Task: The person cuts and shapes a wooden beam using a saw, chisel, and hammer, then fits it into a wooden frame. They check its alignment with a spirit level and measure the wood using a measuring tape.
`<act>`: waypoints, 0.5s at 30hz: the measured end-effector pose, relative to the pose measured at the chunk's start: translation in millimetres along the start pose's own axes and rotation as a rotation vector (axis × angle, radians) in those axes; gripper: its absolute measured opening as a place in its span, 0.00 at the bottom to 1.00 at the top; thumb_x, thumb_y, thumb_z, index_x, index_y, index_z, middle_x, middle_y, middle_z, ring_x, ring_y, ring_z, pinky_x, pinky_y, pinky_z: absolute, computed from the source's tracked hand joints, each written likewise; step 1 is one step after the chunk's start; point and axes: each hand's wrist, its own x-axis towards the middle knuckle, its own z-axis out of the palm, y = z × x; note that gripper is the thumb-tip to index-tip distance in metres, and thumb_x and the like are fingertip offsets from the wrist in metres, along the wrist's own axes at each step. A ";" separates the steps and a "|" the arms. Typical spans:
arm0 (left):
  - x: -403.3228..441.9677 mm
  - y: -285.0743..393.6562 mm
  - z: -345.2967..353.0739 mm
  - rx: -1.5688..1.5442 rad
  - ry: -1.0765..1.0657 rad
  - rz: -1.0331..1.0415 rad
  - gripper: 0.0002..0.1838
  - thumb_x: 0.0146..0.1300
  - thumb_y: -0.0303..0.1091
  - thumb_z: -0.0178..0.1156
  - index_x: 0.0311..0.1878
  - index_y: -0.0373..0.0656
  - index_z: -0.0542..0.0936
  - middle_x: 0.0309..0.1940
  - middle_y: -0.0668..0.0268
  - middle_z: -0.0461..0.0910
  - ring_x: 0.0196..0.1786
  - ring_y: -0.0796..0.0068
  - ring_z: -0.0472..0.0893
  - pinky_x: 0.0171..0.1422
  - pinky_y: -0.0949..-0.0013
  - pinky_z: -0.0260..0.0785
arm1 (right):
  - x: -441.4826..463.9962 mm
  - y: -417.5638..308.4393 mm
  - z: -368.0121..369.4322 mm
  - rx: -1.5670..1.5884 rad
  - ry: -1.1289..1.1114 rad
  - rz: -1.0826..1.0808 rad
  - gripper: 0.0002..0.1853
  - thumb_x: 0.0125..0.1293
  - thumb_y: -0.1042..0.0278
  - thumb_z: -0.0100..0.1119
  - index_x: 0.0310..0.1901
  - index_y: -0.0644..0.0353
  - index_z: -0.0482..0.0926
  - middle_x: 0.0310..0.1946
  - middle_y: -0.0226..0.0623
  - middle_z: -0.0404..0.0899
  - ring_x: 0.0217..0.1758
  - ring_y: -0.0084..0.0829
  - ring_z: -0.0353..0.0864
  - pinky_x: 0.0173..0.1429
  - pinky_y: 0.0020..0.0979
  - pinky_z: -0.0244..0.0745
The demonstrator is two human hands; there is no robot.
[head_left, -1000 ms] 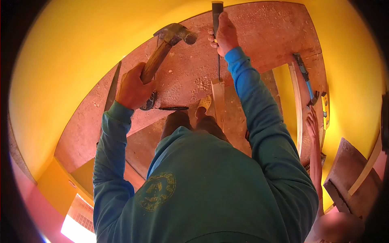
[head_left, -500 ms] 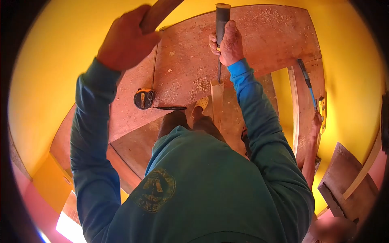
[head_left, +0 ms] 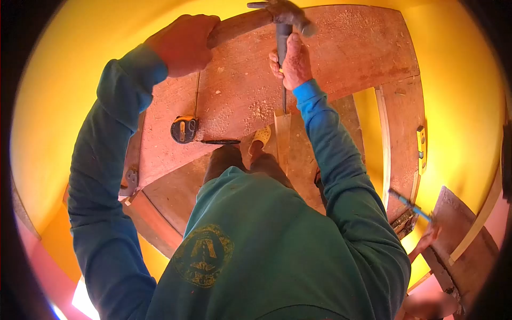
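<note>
My left hand (head_left: 181, 44) is closed around the wooden handle of a claw hammer (head_left: 242, 28). The hammer's head is at the top end of a chisel (head_left: 284, 40), hiding its butt; whether they touch I cannot tell. My right hand (head_left: 295, 63) grips the chisel by its dark handle, thumb pointing up along it. From there the thin blade reaches down to the end of a pale wooden piece (head_left: 282, 133), standing out from the edge of the reddish board (head_left: 234, 80). Wood chips lie scattered over that board.
A tape measure (head_left: 184, 129) lies on the board at left, its blade pulled out. Below it sits a saw handle (head_left: 129, 181). A yellow spirit level (head_left: 422, 149) is at right. Lower right, another person's hand (head_left: 428, 236) holds a blue-handled tool (head_left: 410, 204).
My left hand has swung the hammer down, bringing its head into view at the chisel's top. My right hand stays on the chisel. The other person's hand and blue-handled tool have moved downward.
</note>
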 end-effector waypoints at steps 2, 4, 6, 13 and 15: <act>-0.7 -3.9 -2.4 -0.019 -0.056 -0.023 0.15 0.47 0.27 0.55 0.42 0.37 0.76 0.33 0.45 0.78 0.38 0.43 0.77 0.45 0.50 0.69 | 0.4 5.9 -5.2 -0.036 -0.024 -0.010 0.31 0.61 0.27 0.47 0.40 0.51 0.63 0.17 0.31 0.67 0.14 0.22 0.66 0.14 0.23 0.54; -0.7 5.8 -21.3 -0.067 -0.160 -0.161 0.19 0.47 0.28 0.55 0.46 0.37 0.77 0.38 0.44 0.79 0.44 0.44 0.78 0.52 0.50 0.69 | 1.2 11.2 -8.6 -0.041 -0.041 -0.010 0.32 0.60 0.26 0.48 0.40 0.52 0.63 0.17 0.31 0.67 0.14 0.22 0.66 0.14 0.23 0.55; -1.9 -4.5 4.3 -0.074 -0.068 -0.166 0.18 0.47 0.28 0.55 0.45 0.37 0.77 0.38 0.45 0.79 0.44 0.44 0.78 0.52 0.50 0.69 | 2.9 11.8 -12.1 -0.027 -0.042 -0.016 0.32 0.60 0.26 0.48 0.40 0.52 0.63 0.17 0.31 0.67 0.14 0.22 0.66 0.13 0.23 0.55; -12.2 -1.3 8.0 -0.125 0.019 -0.130 0.17 0.48 0.29 0.57 0.43 0.35 0.76 0.33 0.46 0.78 0.38 0.46 0.78 0.46 0.54 0.70 | -4.6 16.4 -13.1 -0.004 0.031 -0.013 0.26 0.64 0.31 0.47 0.39 0.50 0.65 0.17 0.31 0.68 0.12 0.21 0.63 0.13 0.24 0.52; -13.1 -1.6 8.3 -0.189 0.104 -0.164 0.16 0.47 0.29 0.59 0.42 0.34 0.75 0.30 0.48 0.77 0.34 0.49 0.77 0.42 0.56 0.70 | -5.0 8.8 -7.5 -0.021 0.022 -0.073 0.26 0.65 0.33 0.46 0.38 0.51 0.65 0.17 0.32 0.68 0.12 0.21 0.63 0.13 0.24 0.53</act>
